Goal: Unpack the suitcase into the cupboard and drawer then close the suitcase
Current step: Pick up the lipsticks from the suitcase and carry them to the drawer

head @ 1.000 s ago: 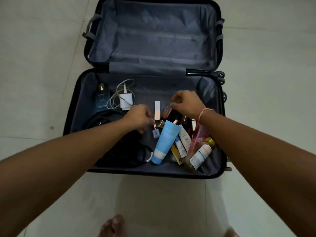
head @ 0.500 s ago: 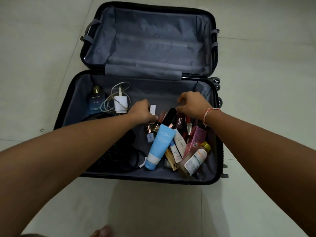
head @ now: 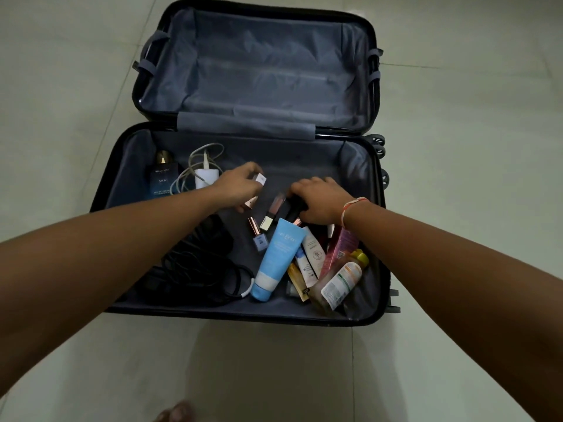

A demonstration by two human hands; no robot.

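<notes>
A black suitcase (head: 100, 190) lies open on the floor, its grey-lined lid (head: 259, 65) flat behind it. My left hand (head: 236, 185) holds a small white-and-rose lipstick tube (head: 259, 180) lifted just above the lining. My right hand (head: 320, 199) curls over a dark tube (head: 292, 210) among the cosmetics in the near half. Below the hands lie a blue tube (head: 275, 258), a nail polish bottle (head: 258, 236), a lip gloss (head: 271, 213), white tubes and a yellow-capped bottle (head: 341, 278).
A blue perfume bottle (head: 163, 178) and a white charger with cable (head: 202, 175) sit at the suitcase's left. A black coiled cable (head: 198, 269) lies near the front left. Pale tiled floor surrounds the case. A foot (head: 175, 412) shows at the bottom edge.
My left hand has picked up the white lipstick tube and raised it off the lining. My right hand has lowered onto the dark tube in the pile.
</notes>
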